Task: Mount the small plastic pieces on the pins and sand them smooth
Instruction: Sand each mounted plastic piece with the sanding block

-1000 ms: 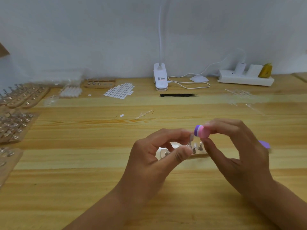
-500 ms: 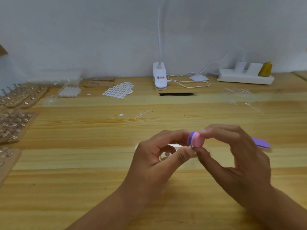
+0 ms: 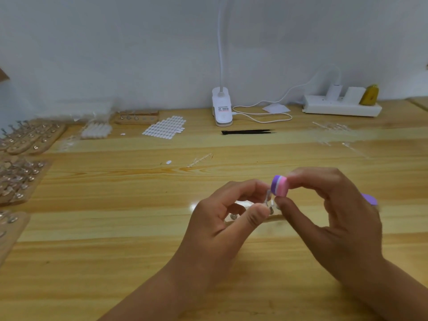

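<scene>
My left hand (image 3: pixel 222 218) pinches a small clear plastic piece on a pin (image 3: pixel 268 197) between thumb and forefinger. My right hand (image 3: pixel 333 212) grips a pink and purple sanding block (image 3: pixel 279 185), whose end touches the top of the piece; its other end pokes out purple behind the hand. Under both hands a small wooden pin holder (image 3: pixel 273 217) with metal pins lies on the table, mostly hidden.
Wooden boards of mounted pins (image 3: pixel 20 174) fill the left side. At the back lie a sheet of white stickers (image 3: pixel 165 126), another pin holder (image 3: pixel 137 117), black tweezers (image 3: pixel 246 132), a lamp clamp (image 3: pixel 221 110) with its cable, and a power strip (image 3: pixel 342 107). Clear plastic sprues (image 3: pixel 333 130) lie right.
The sanding block dropped against the piece half a second ago and has now risen slightly and shifted right. My left hand keeps its pinch on the piece.
</scene>
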Motion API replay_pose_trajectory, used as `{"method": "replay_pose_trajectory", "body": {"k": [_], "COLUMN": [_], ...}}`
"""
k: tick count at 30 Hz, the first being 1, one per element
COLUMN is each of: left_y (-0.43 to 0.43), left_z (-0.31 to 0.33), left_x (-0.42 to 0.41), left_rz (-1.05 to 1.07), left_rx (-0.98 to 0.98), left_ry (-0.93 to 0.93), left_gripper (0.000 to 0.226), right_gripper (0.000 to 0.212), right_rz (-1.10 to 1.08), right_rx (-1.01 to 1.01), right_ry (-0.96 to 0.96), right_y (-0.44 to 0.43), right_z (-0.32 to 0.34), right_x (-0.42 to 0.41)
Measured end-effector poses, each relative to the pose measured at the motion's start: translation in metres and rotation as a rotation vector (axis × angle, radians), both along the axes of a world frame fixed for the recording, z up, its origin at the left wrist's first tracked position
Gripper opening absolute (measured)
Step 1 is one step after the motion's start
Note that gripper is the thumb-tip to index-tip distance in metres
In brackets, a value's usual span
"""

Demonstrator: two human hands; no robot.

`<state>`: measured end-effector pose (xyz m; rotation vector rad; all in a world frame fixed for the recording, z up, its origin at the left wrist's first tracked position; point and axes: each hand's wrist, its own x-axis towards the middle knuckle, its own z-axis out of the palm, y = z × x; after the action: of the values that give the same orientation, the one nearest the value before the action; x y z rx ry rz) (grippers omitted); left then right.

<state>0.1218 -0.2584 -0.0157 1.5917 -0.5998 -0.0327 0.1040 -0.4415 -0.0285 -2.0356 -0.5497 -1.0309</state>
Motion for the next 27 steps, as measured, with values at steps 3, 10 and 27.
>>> {"method": "replay_pose_trajectory", "body": {"k": [3, 10, 27], "left_y": [0.0004, -0.0017, -0.0014], "left_z": [-0.0023, -0.0028, -0.0058], "left_x": [-0.0008, -0.0038, -0.0023], "left_rz": [0.022, 0.040, 0.068], "left_rx": [-0.004, -0.009, 0.069], "left_ry": [-0.004, -0.001, -0.081], "left_gripper": [0.024, 0.022, 0.024], "right_gripper": [0.025, 0.030, 0.028], "right_rz": [-0.017, 0.073, 0.101], "right_rx": [-0.084, 0.023, 0.065], "right_ry": [0.022, 0.058, 0.062], "right_y": [0.0022, 0.0037, 0.0075], "right_z": [-0.0011, -0.0002, 0.0022], "right_x": [-0.0016, -0.0053, -0.0064]}}
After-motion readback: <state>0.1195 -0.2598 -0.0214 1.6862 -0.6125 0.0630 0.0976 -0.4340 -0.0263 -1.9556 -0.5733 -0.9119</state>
